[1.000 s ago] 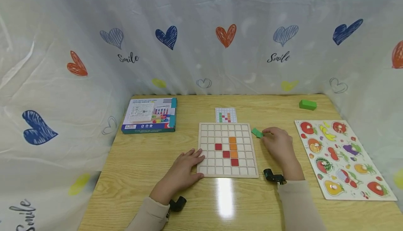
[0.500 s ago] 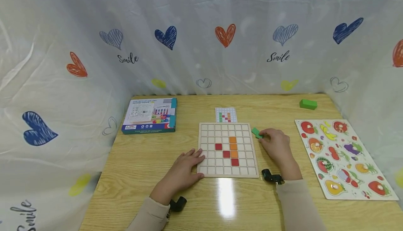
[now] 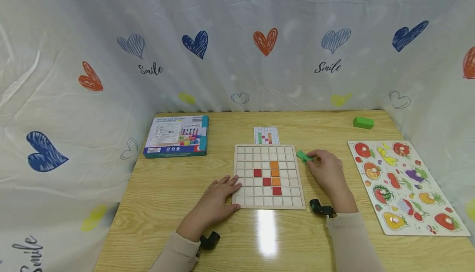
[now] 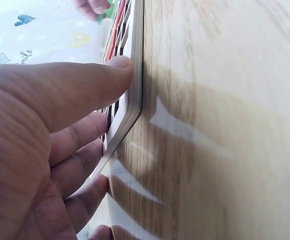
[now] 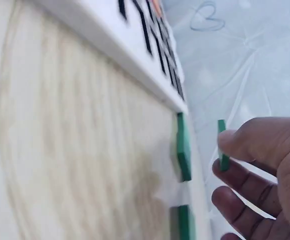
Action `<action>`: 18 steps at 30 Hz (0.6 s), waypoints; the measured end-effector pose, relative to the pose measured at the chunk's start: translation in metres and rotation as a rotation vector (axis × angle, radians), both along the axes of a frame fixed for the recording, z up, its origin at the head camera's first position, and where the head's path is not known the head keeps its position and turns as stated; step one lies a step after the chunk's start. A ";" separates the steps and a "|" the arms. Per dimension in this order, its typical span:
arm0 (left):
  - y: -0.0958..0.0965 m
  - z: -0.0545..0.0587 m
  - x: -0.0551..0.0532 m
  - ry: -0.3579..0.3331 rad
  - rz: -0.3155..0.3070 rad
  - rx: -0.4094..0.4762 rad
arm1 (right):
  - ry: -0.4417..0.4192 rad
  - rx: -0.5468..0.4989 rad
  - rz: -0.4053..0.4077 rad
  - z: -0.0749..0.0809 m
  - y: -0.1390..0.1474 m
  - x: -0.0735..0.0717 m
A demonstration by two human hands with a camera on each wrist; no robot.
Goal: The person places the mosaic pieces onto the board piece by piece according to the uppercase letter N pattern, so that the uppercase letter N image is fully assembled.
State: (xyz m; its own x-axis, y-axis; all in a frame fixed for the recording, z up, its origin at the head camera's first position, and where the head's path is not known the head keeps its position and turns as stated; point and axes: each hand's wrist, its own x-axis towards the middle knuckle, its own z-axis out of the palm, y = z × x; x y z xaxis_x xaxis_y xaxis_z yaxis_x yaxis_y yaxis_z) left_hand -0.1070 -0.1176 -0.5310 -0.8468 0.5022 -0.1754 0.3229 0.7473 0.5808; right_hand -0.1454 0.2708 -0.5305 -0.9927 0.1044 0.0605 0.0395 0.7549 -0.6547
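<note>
The square wooden grid board [image 3: 246,202] lies mid-table, with red tiles [image 3: 266,181] and orange tiles [image 3: 275,173] in its cells. My left hand [image 3: 219,198] rests at the board's left edge, fingers spread and fairly straight; its thumb [image 4: 92,87] touches the near corner in the left wrist view. Just beyond the board's right side, my right hand [image 3: 328,173] pinches a thin green tile [image 5: 222,150] between thumb and forefinger, raised above the tabletop. Two more green tiles [image 5: 184,150] lie on the table beneath it, close to the board's edge.
Behind the board lies a small pattern card [image 3: 266,135]. A printed game box [image 3: 174,136] sits at back left. On the right are a fruit peg puzzle [image 3: 404,185] and a green block [image 3: 363,123]. A patterned curtain [image 3: 237,78] encloses the table.
My right hand has shifted slightly left to the green tiles, and one tile now shows pinched at its fingertips. The left hand and the board have stayed in place.
</note>
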 end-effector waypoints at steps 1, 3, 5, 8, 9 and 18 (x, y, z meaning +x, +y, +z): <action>0.000 0.000 0.000 0.001 -0.001 0.001 | -0.005 -0.042 0.000 0.002 -0.001 0.001; 0.000 0.000 0.000 0.001 0.000 0.001 | -0.011 -0.169 0.001 0.005 -0.004 0.002; 0.000 0.000 0.000 0.001 0.000 0.001 | -0.020 -0.380 0.005 0.008 -0.007 0.003; 0.000 0.001 0.000 0.001 -0.001 0.005 | -0.026 -0.766 0.035 0.009 -0.013 0.005; 0.000 0.001 0.000 0.001 -0.002 0.006 | -0.031 -0.882 0.042 0.008 -0.015 0.005; -0.001 0.000 0.000 0.000 -0.003 0.000 | -0.110 -0.854 0.062 0.007 -0.043 0.003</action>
